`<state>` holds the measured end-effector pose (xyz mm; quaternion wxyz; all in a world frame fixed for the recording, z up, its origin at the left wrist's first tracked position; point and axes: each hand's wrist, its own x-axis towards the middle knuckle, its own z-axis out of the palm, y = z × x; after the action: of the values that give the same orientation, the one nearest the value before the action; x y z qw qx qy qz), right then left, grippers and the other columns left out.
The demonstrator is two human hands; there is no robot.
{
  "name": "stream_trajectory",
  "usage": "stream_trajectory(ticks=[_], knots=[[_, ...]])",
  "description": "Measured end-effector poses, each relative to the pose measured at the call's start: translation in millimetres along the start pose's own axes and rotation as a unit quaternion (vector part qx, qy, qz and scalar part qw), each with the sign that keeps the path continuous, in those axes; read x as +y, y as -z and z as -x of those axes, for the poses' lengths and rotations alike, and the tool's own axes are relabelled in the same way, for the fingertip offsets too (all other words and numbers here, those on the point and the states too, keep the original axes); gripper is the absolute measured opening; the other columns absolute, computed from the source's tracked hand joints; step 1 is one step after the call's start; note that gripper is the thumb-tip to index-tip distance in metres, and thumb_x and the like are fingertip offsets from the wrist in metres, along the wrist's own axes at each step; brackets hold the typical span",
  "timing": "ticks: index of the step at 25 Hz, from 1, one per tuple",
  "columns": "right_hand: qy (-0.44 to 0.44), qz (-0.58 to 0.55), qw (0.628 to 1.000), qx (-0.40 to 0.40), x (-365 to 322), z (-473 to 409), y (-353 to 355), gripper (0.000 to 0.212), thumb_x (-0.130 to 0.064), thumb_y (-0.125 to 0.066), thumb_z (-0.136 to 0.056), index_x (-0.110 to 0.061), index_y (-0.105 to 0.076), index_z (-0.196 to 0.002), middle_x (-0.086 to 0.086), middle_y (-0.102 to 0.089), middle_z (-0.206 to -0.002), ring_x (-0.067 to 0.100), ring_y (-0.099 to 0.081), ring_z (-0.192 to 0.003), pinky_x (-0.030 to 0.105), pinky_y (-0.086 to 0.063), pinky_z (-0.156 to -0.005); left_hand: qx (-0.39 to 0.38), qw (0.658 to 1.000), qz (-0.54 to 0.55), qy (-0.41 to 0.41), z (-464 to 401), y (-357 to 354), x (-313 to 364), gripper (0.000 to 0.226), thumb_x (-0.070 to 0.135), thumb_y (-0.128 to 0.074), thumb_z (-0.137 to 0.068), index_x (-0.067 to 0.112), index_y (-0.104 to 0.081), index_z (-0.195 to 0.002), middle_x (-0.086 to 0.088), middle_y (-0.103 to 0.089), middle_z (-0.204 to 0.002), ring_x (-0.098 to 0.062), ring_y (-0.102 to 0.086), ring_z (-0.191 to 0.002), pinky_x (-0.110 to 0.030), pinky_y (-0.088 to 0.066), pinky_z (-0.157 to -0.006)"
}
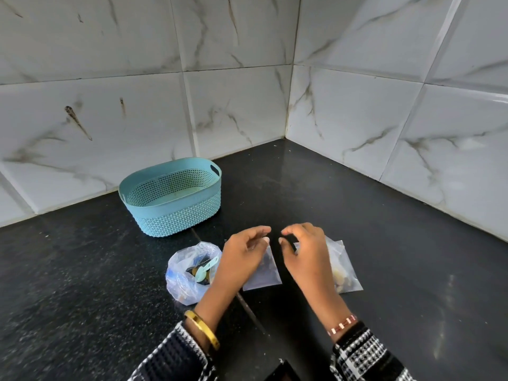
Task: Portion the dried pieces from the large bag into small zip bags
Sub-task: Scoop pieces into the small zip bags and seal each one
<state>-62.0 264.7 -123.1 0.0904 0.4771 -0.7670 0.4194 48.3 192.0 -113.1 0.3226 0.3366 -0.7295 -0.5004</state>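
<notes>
Two hands over the black counter (82, 270), near centre. Left hand (242, 254) hovers above a small zip bag (264, 273), fingers loosely curled, thumb and forefinger close together at the bag's top edge; motion blur there, so I cannot tell whether it pinches the plastic. Right hand (305, 251) likewise curled just above the counter, fingertips near the same top edge; grip also cannot be told.

Small zip bags: 2. The first lies flat between the hands, long axis running 12 to 6 o'clock, opening toward 12, a few dark pieces inside. The second zip bag (345, 268) lies at 3 o'clock of the right hand, partly under it, long axis roughly 11 to 5, pale and dark pieces at its lower end.

Large bag (187, 273): 1, at 9 o'clock of the left hand, crumpled, mouth open upward, a teal scoop (204, 270) inside.

Teal perforated basket (171, 198): 1, at 11 o'clock, well apart.

Bangles: 1 gold (202, 329), left wrist; 1 copper-toned (342, 324), right wrist.
</notes>
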Motion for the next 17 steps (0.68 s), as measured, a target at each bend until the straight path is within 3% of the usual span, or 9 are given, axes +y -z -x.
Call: stream_trajectory(ticks=[5,11,17], knots=[[-0.038,0.081,0.971,-0.223,-3.8,10.8,-37.7,0.027,-0.022,-0.055,-0.089,-0.008,-0.058,-0.112,0.008,-0.056,-0.109,0.024,-0.052,-0.105,0.029,-0.041,-0.085,0.033,0.998,0.025,0.045,11.1,22.9,-15.1,0.026,0.004,-0.054,-0.089,0.011,-0.064,-0.112,0.004,-0.066,-0.105,0.006,-0.059,-0.091,-0.006,-0.046,-0.083],[-0.123,0.109,0.951,-0.26,-10.9,-1.8,-51.3,0.038,-0.012,-0.055,-0.089,-0.009,-0.048,-0.126,0.011,-0.05,-0.122,0.027,-0.046,-0.116,0.031,-0.041,-0.093,0.018,0.997,0.036,0.062,12.9,22.5,-13.7,0.027,0.006,-0.053,-0.091,0.013,-0.063,-0.115,0.01,-0.065,-0.102,0.008,-0.058,-0.094,-0.001,-0.046,-0.076],[-0.199,0.043,0.937,-0.283,-12.4,-12.4,-51.9,0.032,-0.006,-0.056,-0.087,-0.006,-0.054,-0.119,0.009,-0.059,-0.121,0.023,-0.055,-0.113,0.029,-0.043,-0.09,0.015,0.998,0.019,0.061,11.1,21.9,-7.6,0.028,0.006,-0.053,-0.091,0.016,-0.063,-0.115,0.007,-0.066,-0.108,0.006,-0.058,-0.096,-0.004,-0.046,-0.08]])
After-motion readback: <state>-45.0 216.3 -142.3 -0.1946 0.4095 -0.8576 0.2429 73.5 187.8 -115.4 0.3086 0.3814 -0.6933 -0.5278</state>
